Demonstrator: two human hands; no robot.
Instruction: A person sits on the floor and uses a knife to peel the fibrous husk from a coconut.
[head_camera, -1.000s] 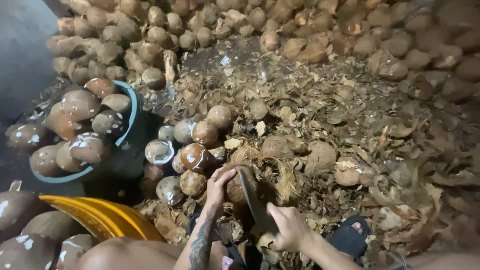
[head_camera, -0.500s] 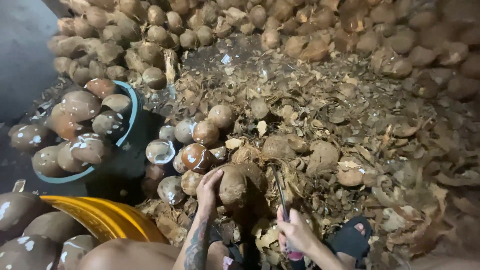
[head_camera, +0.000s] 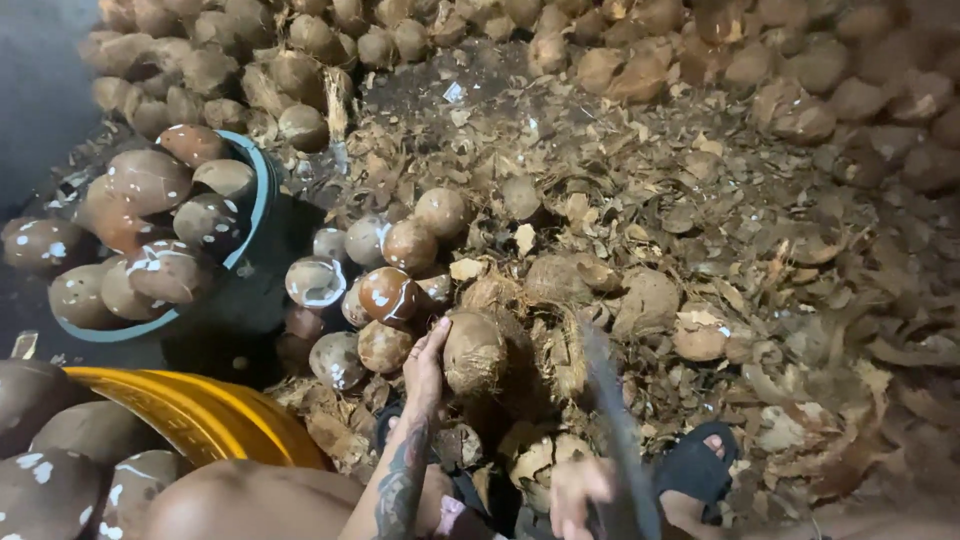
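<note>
My left hand grips a brown, partly husked coconut from its left side and holds it upright on the husk-strewn ground. My right hand sits low near the bottom edge, closed around the handle of a long dark blade. The blade is blurred and points up and away, just right of the coconut. Loose fibres hang around the coconut's base.
Several peeled, wet coconuts lie left of the held one. A blue-rimmed tub and a yellow basket hold more. Unhusked coconuts pile along the back. Husk scraps cover the ground. My sandalled foot rests at bottom right.
The blade has swung from lying against the coconut to a raised position at its right. My right hand has dropped lower. My left hand still holds the coconut.
</note>
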